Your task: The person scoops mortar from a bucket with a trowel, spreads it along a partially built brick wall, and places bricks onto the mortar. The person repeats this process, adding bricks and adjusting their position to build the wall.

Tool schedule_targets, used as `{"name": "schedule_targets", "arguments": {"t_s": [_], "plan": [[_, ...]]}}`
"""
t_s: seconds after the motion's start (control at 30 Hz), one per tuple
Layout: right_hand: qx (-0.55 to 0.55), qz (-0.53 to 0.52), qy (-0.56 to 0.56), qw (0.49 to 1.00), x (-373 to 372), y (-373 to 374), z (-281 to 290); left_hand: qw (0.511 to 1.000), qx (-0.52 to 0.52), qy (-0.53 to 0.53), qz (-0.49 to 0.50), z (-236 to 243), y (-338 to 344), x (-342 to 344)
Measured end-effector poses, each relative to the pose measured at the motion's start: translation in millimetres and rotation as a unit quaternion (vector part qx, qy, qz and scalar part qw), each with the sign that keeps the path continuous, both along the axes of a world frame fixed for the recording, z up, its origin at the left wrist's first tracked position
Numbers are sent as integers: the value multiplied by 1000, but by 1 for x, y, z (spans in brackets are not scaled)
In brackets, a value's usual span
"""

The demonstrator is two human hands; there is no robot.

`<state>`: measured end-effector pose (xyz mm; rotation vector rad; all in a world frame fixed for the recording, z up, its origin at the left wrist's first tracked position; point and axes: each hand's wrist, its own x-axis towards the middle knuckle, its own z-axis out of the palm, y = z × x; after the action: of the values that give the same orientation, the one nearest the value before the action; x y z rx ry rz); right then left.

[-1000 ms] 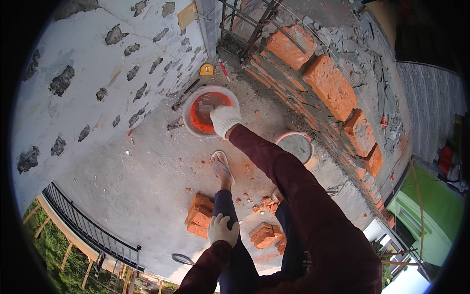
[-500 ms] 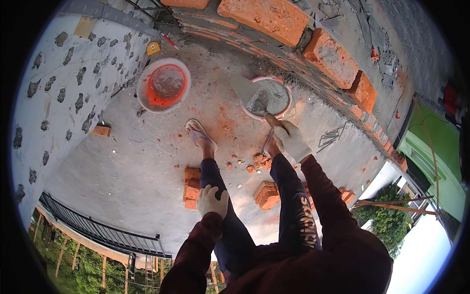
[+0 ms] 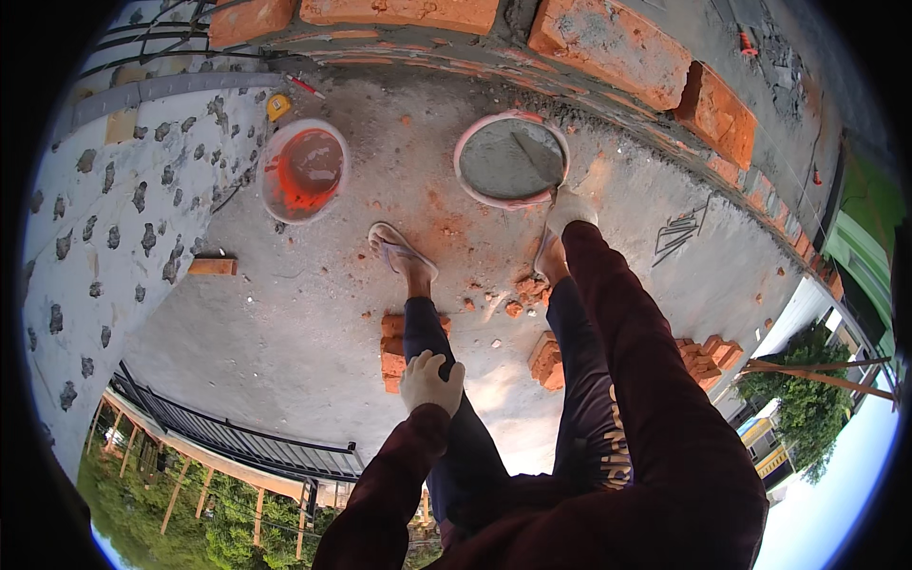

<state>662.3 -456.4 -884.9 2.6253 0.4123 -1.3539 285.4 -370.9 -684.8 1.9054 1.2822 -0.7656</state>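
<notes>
Right hand (image 3: 568,211): gloved, reaching to the near rim of the mortar pan (image 3: 511,160); whether its grip is clenched or released I cannot tell.
Left hand (image 3: 430,380): gloved, resting on the left knee, fingers loosely spread, grip released and holding nothing.
Mortar pan: round, pale-rimmed, on the concrete floor (image 3: 285,323) far right of centre; filled with grey mortar, a trowel (image 3: 532,158) lying in it.
Orange tub (image 3: 304,171): round, to the left of the mortar pan, well apart from it; inside stained orange-red, seemingly with reddish liquid.
Brick wall (image 3: 608,47): orange bricks running along the far side, just beyond both containers.
Loose bricks (image 3: 391,347): stacked near the left leg, with broken pieces between the feet.
</notes>
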Motion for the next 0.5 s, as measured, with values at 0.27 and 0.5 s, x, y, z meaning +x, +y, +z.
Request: {"name": "schedule_targets", "arguments": {"t_s": [0.27,0.5], "plan": [[153,-146,92,973,-61,-5,-56,998,-59,21,-25,4,-5,18],[225,-486,251,806,-74,44,-48,998,-15,8,-64,-3,-8,3]]}}
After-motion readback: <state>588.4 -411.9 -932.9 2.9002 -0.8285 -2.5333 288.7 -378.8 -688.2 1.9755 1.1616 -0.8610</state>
